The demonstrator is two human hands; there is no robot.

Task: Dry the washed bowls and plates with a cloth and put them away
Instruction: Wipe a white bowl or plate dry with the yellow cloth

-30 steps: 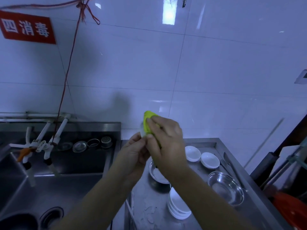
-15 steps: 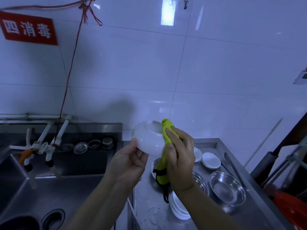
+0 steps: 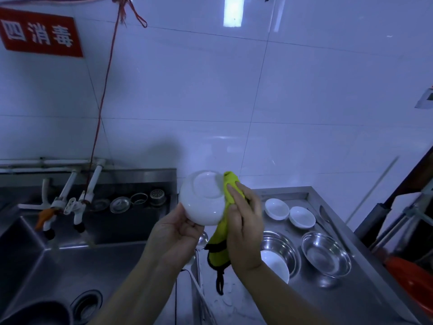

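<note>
Two hands work above the steel counter's (image 3: 365, 299) edge: the left hand (image 3: 174, 238) grips a glossy white bowl (image 3: 202, 200), foot ring facing up, while the right hand (image 3: 244, 225) clasps a yellow-green cloth (image 3: 222, 231) against its side. The bowl's inside is hidden. Behind sit two steel bowls (image 3: 325, 254) and two small white dishes (image 3: 289, 212).

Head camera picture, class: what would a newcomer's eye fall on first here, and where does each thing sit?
First, the white bowl held up at centre, its base turned toward the camera, gripped from below by the left hand. Right beside it, the right hand presses a bright yellow-green cloth against the bowl's side. Next comes the red sign with white characters, high on the tiled wall at upper left.
</note>
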